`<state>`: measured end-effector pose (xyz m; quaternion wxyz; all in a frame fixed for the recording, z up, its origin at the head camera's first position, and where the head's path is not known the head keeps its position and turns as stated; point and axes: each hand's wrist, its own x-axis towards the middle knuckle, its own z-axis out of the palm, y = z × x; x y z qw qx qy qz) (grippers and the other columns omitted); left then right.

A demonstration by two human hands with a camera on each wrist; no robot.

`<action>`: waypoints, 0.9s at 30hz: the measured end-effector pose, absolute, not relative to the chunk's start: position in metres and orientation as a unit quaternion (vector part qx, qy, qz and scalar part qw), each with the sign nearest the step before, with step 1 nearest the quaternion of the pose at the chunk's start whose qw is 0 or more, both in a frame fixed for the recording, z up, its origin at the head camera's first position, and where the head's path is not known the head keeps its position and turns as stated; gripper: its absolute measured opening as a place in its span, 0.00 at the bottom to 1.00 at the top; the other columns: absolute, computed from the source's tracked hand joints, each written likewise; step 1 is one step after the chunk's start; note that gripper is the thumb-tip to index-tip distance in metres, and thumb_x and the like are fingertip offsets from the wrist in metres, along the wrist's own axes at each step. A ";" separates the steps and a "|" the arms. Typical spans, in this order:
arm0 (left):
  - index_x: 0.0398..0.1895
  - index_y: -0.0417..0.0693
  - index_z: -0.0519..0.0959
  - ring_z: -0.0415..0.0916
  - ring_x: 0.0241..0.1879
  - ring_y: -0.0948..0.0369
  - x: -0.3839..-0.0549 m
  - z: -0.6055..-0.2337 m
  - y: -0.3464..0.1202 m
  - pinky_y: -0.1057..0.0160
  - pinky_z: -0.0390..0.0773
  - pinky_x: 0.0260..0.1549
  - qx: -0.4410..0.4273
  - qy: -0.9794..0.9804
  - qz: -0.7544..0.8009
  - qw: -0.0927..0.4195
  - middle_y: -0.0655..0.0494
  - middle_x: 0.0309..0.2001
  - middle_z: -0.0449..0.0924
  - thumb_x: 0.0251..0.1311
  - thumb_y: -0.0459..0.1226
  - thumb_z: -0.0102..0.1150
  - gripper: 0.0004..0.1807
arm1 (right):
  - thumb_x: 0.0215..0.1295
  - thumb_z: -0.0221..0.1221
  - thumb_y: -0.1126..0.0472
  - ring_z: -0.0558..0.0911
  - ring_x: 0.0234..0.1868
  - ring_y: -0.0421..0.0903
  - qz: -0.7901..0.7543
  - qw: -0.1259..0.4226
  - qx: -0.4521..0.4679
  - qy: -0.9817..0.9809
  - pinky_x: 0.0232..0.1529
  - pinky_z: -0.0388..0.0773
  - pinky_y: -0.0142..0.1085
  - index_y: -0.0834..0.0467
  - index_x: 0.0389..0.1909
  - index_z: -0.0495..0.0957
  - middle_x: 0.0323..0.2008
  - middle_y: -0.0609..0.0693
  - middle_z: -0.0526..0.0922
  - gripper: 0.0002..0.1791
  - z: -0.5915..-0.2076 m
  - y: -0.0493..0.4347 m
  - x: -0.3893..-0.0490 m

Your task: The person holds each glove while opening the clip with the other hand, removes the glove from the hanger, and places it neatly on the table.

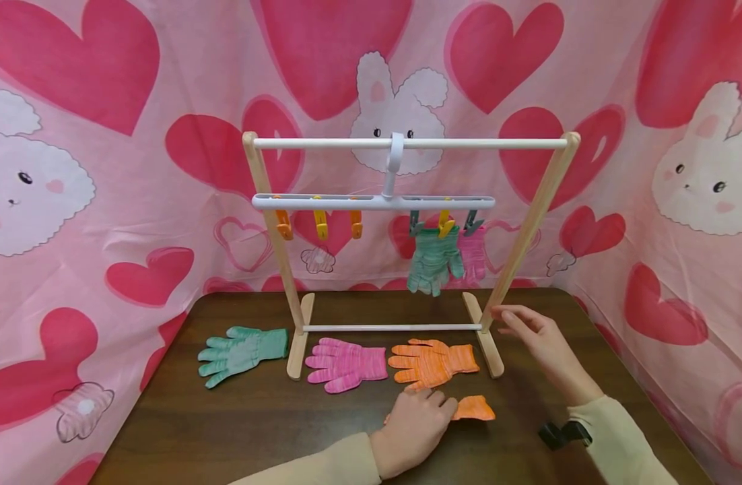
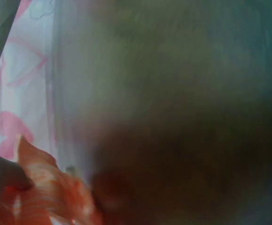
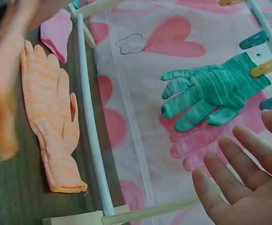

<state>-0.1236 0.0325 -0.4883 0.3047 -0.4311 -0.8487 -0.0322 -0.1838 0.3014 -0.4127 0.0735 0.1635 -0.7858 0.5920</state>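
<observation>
My left hand (image 1: 415, 421) grips an orange glove (image 1: 475, 408) near the table's front. Its cuff sticks out to the right of my knuckles and the rest is mostly covered. In the left wrist view the thumb lies against the bunched orange fabric (image 2: 47, 187). My right hand (image 1: 543, 340) is held up beside the rack's right leg, fingers spread and holding nothing. A second orange glove (image 1: 433, 364) lies flat just beyond my left hand. To its left are a pink glove (image 1: 347, 366) and a green glove (image 1: 240, 353), both flat with fingers pointing left.
A wooden-legged rack (image 1: 531, 222) spans the table's back. From its top bar hangs a white hanger (image 1: 322, 201) with orange, yellow and grey clips. On its right half, a green glove (image 1: 433, 259) hangs by a yellow clip (image 1: 446, 223), with a pink glove (image 1: 474, 252) behind.
</observation>
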 end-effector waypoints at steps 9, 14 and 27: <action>0.32 0.60 0.83 0.72 0.26 0.68 -0.119 -0.505 0.042 0.69 0.66 0.14 -0.423 -0.898 -0.059 0.104 0.65 0.28 0.77 0.68 0.53 0.66 0.11 | 0.82 0.51 0.64 0.83 0.55 0.33 0.600 0.067 0.162 -0.781 0.51 0.80 0.27 0.77 0.61 0.73 0.52 0.34 0.86 0.20 -0.416 0.299 -0.180; 0.30 0.57 0.84 0.72 0.32 0.68 -0.124 -0.506 0.043 0.72 0.70 0.24 -0.435 -0.890 -0.118 0.075 0.63 0.30 0.76 0.72 0.49 0.61 0.13 | 0.82 0.51 0.64 0.83 0.55 0.34 0.599 0.066 0.159 -0.782 0.51 0.81 0.28 0.76 0.61 0.74 0.53 0.35 0.86 0.19 -0.418 0.301 -0.180; 0.39 0.59 0.89 0.72 0.34 0.64 -0.126 -0.505 0.048 0.67 0.70 0.25 -0.412 -0.903 -0.100 0.069 0.63 0.36 0.81 0.68 0.40 0.65 0.04 | 0.82 0.50 0.64 0.82 0.52 0.31 0.590 0.054 0.153 -0.791 0.50 0.80 0.26 0.77 0.61 0.74 0.50 0.33 0.85 0.20 -0.424 0.299 -0.179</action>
